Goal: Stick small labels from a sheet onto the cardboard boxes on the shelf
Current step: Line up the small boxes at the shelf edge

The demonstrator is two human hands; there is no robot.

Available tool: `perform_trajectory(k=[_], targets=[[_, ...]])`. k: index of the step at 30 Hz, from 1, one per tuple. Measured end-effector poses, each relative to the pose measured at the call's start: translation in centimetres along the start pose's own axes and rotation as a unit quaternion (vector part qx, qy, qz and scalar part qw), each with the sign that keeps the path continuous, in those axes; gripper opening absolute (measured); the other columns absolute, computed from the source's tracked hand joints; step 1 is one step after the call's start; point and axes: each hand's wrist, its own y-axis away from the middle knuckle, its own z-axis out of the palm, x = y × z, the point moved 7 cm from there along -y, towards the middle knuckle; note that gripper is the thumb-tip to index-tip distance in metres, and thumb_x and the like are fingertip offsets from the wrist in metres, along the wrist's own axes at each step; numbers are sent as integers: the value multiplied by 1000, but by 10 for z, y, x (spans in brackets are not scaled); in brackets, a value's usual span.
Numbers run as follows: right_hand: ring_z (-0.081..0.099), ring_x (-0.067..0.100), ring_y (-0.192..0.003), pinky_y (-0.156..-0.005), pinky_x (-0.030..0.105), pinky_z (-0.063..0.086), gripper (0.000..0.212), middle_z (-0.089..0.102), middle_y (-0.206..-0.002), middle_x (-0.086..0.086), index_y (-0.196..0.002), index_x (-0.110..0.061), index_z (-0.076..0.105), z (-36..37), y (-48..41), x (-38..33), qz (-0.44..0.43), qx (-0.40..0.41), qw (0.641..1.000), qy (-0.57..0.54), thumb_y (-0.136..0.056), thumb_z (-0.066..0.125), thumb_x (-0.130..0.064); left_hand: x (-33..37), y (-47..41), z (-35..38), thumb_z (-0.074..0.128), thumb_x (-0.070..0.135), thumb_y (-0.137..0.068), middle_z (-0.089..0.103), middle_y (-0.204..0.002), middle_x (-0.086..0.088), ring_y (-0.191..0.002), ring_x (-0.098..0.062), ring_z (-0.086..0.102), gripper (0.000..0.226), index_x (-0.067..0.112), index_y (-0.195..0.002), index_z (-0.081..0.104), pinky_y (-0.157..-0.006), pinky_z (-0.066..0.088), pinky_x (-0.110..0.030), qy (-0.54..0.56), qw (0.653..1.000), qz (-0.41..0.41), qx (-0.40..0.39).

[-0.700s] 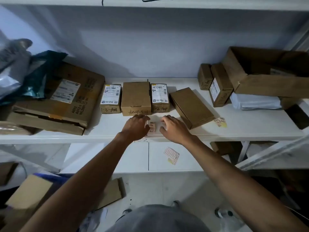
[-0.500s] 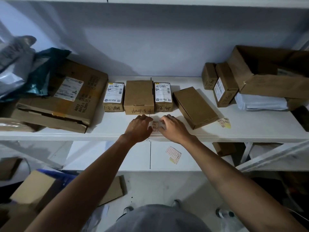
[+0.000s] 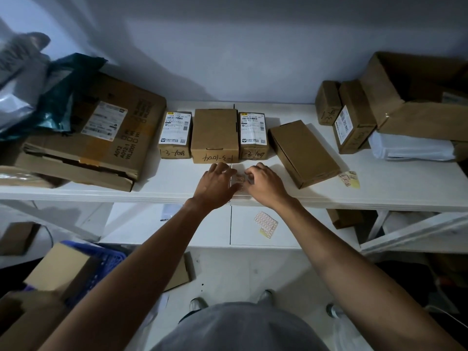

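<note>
Item, centre of frame: label sheet (image 3: 239,180), lying on the front edge of the white shelf (image 3: 379,196), just below the handwritten middle box (image 3: 214,135). Likely light, thin and floppy, with labels peeling best from a corner while the backing is being pinned flat. Left hand (image 3: 215,186) is resting palm-down at the sheet's left edge, fingers spread and curled, apparently holding it down. Right hand (image 3: 263,184) is bending its fingertips onto the sheet's right side, seemingly picking at a label; whether one is pinched cannot be told. Spare sheet (image 3: 349,179) is lying at right, beside the angled box (image 3: 302,152).
</note>
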Motion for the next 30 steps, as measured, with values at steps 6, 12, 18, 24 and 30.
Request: perform_trajectory(k=[6, 12, 18, 24, 30], targets=[[60, 27, -112, -88, 36, 47, 34, 62, -121, 7, -124, -11, 67, 3, -5, 2, 3, 0, 1000, 3, -94, 61, -25, -1, -1, 2, 70, 40, -87, 58, -131, -14, -122, -34, 50, 50, 13, -129, 64, -100, 47, -45, 6, 1000, -6, 8], [58, 27, -115, -91, 36, 47, 39, 59, -125, 7, -129, -14, 64, 6, -11, 0, 21, -15, 1000, -10, -92, 64, -27, -1, -1, 3, 71, 33, -86, 59, -127, -16, -118, -36, 53, 44, 11, -124, 66, -93, 51, -47, 3, 1000, -4, 25], [61, 26, -111, -89, 35, 48, 32, 60, -121, 6, -121, -17, 66, 7, -14, -1, 38, -18, 999, -29, -90, 66, -23, -2, -3, 4, 71, 34, -86, 58, -130, -16, -120, -37, 53, 44, 11, -124, 66, -95, 49, -48, -1, 1000, -3, 29], [62, 25, -106, -87, 35, 50, 23, 61, -116, 3, -113, -20, 68, 6, -16, 0, 59, -25, 997, -53, -92, 63, -24, -2, -3, 4, 73, 34, -86, 59, -128, -17, -118, -38, 55, 43, 11, -121, 67, -92, 52, -49, -4, 999, -2, 40], [63, 27, -108, -93, 36, 48, 27, 63, -122, 6, -112, -20, 72, 5, -17, 2, 75, -35, 994, -66, -95, 51, -17, -2, 1, 4, 75, 32, -86, 59, -126, -15, -114, -37, 57, 39, 15, -120, 68, -89, 52, -47, -1, 998, 0, 56]])
